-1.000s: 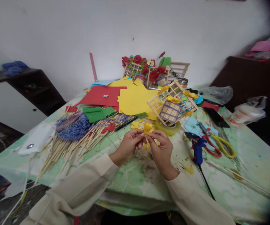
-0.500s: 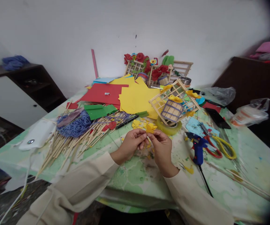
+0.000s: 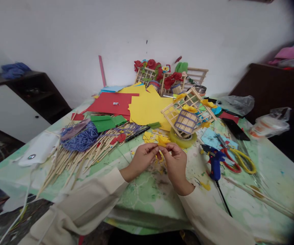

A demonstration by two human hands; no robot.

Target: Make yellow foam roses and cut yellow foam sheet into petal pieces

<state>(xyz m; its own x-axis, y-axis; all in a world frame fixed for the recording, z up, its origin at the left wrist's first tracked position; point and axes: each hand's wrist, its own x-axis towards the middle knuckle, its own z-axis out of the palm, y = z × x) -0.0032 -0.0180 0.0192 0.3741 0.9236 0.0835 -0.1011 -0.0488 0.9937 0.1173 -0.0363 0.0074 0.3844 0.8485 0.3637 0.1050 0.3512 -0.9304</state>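
Observation:
A small yellow paper flower (image 3: 163, 140) is pinched between the fingertips of both hands, above the front middle of the table. My left hand (image 3: 143, 158) grips it from the left, thumb and fingers pressed together. From the right, my right hand (image 3: 176, 163) holds it the same way, its thumb close to the left one. Yellow paper scraps (image 3: 149, 136) lie just behind the hands. Beyond them a wooden stick lattice (image 3: 171, 115) with yellow flowers and a small stick basket (image 3: 186, 121) leans on a roll of clear tape (image 3: 182, 140).
To the right lie a blue glue gun (image 3: 215, 165), yellow-handled scissors (image 3: 246, 161) and red-handled scissors (image 3: 232, 163). Many thin sticks (image 3: 67, 163) and purple yarn (image 3: 81, 137) are on the left. Yellow sheets (image 3: 147, 109) and a red sheet (image 3: 106, 102) cover the middle back.
Both hands stay on the yellow flower, with only slight finger movement; its petals look a little more turned toward me. The whole view has shifted slightly.

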